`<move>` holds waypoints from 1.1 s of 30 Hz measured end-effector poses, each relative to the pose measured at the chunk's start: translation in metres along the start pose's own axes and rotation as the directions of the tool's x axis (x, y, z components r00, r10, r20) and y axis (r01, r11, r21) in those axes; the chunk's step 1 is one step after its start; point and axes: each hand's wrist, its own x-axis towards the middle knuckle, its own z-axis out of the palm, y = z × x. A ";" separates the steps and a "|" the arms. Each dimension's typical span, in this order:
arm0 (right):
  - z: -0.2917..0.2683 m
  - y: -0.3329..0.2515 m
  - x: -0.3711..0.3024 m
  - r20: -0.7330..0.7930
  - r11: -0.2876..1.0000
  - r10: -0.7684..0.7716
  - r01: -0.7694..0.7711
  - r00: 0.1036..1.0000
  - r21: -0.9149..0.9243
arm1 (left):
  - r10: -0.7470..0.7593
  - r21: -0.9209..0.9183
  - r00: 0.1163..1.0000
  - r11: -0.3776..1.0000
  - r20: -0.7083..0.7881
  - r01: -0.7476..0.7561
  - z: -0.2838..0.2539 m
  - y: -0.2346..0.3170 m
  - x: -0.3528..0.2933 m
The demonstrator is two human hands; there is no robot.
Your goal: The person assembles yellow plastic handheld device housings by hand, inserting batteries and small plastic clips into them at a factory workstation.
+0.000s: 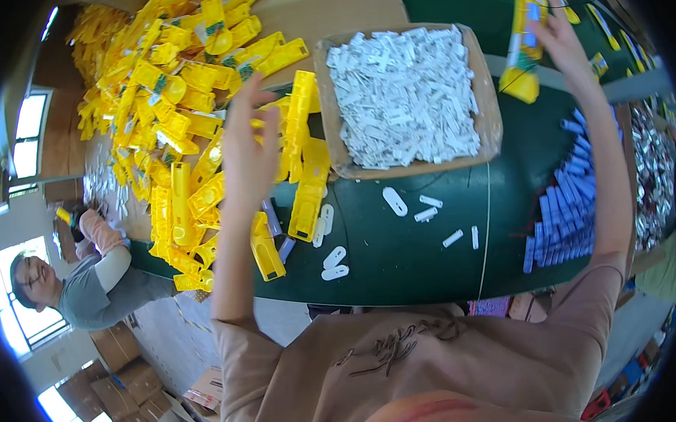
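Observation:
My left hand (250, 139) is over the near right side of a big heap of yellow plastic casings (189, 78), fingers apart and nothing seen in them. Next to it an upright yellow casing (298, 115) leans over another long casing (309, 193). At the far right, my right hand (562, 31) grips the edge of a yellow casing (523, 82) fitted with a blue cylindrical cell, a green circuit board and thin dark wires. Its thumb lies across the casing near the blue cell.
A cardboard box (335, 147) of small white plastic parts stands mid-table. Blue cells (568, 208) lie in rows at right, beside a container of shiny metal pieces (653, 174). Loose white pieces (394, 202) dot the green tabletop (400, 261). Another person (104, 285) works at left.

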 end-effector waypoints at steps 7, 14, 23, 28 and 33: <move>-0.090 0.199 0.067 -0.205 0.852 0.194 -0.268 0.959 -0.449 | 0.372 0.656 0.890 0.606 0.265 -0.449 -0.003 -0.095 0.113; -0.103 0.133 0.041 -0.267 0.583 -0.084 -0.170 0.960 -0.795 | 0.372 0.639 0.836 0.541 0.403 -0.548 0.005 -0.090 0.140; 0.040 -0.051 -0.081 -0.099 0.857 -0.221 0.146 0.970 -0.494 | 0.235 -0.001 0.955 0.971 -0.178 -0.239 -0.016 -0.057 0.112; 0.165 -0.118 -0.107 -0.047 0.734 -0.645 0.602 0.762 -0.315 | 0.478 0.075 0.859 0.878 -0.181 -0.473 -0.038 0.015 0.061; 0.208 -0.152 -0.107 -0.001 0.774 -0.632 0.631 0.775 -0.059 | 0.488 -0.367 0.810 0.724 -0.326 -0.584 -0.029 0.095 -0.024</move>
